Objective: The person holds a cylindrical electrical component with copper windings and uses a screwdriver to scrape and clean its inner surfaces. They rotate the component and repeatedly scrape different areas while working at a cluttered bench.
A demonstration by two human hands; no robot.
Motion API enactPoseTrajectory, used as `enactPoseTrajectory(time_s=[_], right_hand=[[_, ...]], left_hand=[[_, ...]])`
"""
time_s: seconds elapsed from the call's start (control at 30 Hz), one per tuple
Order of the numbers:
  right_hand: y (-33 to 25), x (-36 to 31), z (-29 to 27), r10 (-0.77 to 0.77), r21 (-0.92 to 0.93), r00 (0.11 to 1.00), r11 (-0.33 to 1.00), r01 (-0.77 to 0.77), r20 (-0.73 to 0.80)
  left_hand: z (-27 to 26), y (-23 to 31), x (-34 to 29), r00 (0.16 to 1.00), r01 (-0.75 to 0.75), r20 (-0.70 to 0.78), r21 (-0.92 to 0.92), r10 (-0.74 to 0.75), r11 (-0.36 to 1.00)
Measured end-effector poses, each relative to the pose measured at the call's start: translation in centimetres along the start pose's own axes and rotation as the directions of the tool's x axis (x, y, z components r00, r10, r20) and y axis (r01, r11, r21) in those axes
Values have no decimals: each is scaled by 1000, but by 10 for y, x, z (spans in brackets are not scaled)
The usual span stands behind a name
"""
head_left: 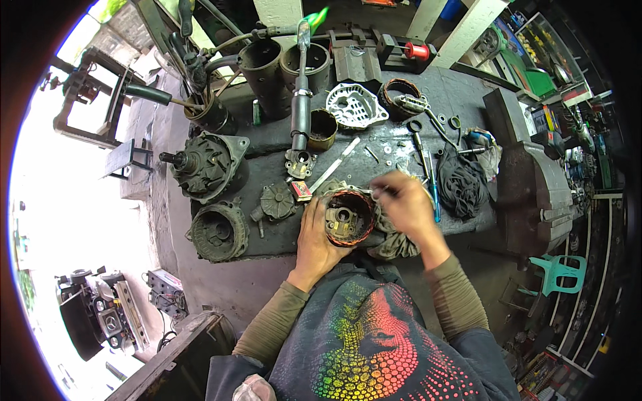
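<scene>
Housing, round (pixel 344 230), copper winding (pixel 369 227) round its rim, sits at the near edge of the bench (pixel 264 159), right in front of the person's torso. Left hand (pixel 313 237) is cupped around its left and lower side, thumb below, fingers up along the wall. Right hand (pixel 408 200) is at the upper right of the rim, fingers bunched close together; motion blur, so I can't tell whether something small is pinched there or whether it touches the winding. Crumpled rag (pixel 394 246) below the right hand, by the bench edge.

Left of the housing: small red-and-yellow box (pixel 301 191), dark round cover (pixel 275 202), then ring-shaped casing (pixel 219 230) with a finned unit (pixel 206 166) behind it. Pale strip (pixel 336 164) lies slanted beyond the box. Long dark-handled tool (pixel 301 113) further back, green glow at its far end. Silver slotted cover (pixel 354 107) to the right of that, second copper-wound ring (pixel 399 91) next to it. Right side: blue-handled tool (pixel 437 200), black cloth (pixel 463 184) just beside it. Teal plastic chair (pixel 560 274) off to the right, away from the bench.
</scene>
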State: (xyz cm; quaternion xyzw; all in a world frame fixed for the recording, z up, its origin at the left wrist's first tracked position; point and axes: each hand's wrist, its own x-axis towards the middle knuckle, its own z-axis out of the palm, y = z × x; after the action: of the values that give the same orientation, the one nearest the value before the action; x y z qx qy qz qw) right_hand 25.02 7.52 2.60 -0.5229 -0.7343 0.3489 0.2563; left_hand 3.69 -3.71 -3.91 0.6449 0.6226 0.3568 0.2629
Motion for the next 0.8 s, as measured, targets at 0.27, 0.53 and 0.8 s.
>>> enactPoseTrajectory(time_s=[0.27, 0.53, 0.8], right_hand=[[122, 57, -59, 316, -277, 897, 872, -403, -308], [152, 117, -3, 205, -459, 964, 849, -262, -170], [101, 98, -39, 348, -258, 935, 899, -354, -72]], left_hand=[[-2, 13, 7, 999, 33, 36, 38, -35, 999], [6, 24, 5, 999, -39, -8, 117, 40, 992], [9, 24, -1, 1000, 11, -13, 94, -10, 995]])
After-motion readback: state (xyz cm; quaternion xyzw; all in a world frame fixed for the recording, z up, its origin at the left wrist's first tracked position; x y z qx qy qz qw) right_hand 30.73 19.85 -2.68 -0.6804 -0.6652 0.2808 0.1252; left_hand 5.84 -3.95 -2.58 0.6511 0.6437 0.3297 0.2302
